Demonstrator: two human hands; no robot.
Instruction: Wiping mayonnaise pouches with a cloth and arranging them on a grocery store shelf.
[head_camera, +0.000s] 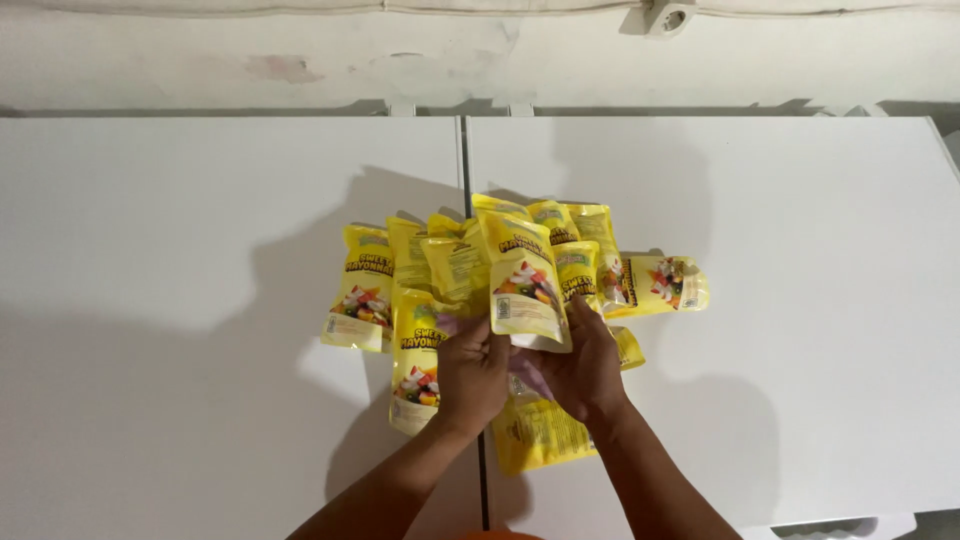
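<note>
Plain workroom, 2 white tables, scuffed white wall, wall socket

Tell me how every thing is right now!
Left hand: closed on the bottom edge of the raised pouch.
Right hand: gripping the same pouch from the other side.
Raised yellow sauce pouch: held up above the pile, sealed.
Pile of yellow pouches: lying flat, overlapping.
Sideways pouch: lying on its side.
White tables: pushed together, seam between.
</note>
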